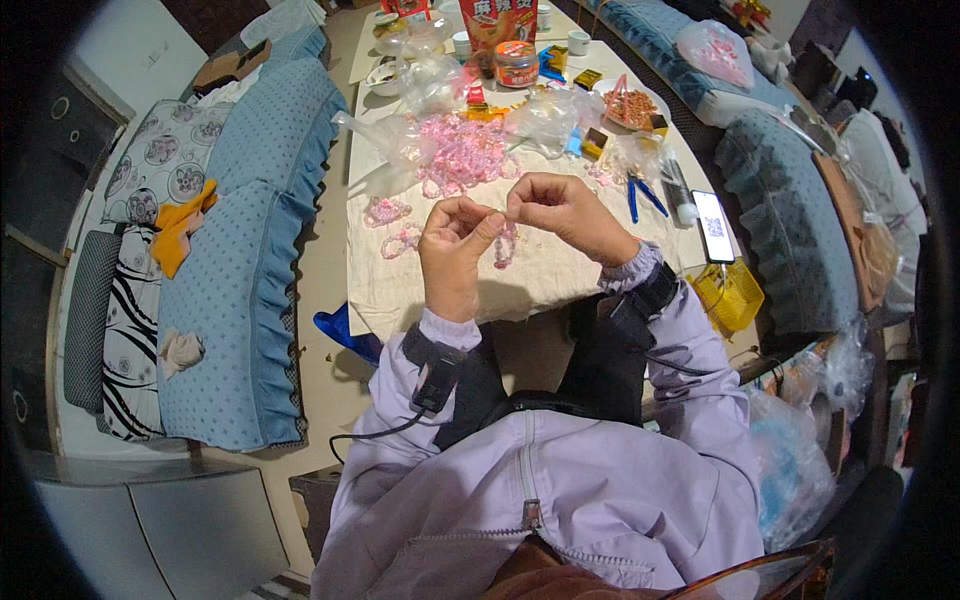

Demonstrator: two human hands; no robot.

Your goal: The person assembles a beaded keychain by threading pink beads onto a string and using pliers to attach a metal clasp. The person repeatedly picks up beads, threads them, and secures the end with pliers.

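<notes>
Both hands, left (453, 255) and right (565, 213), meet fingertip to fingertip above the bench (540, 285), pinching a pink bead strand (504, 243) that hangs nearly straight down from the pinch toward the cloth, just this side of the bead pile (462, 152), pliers (643, 194) off to its right.
</notes>
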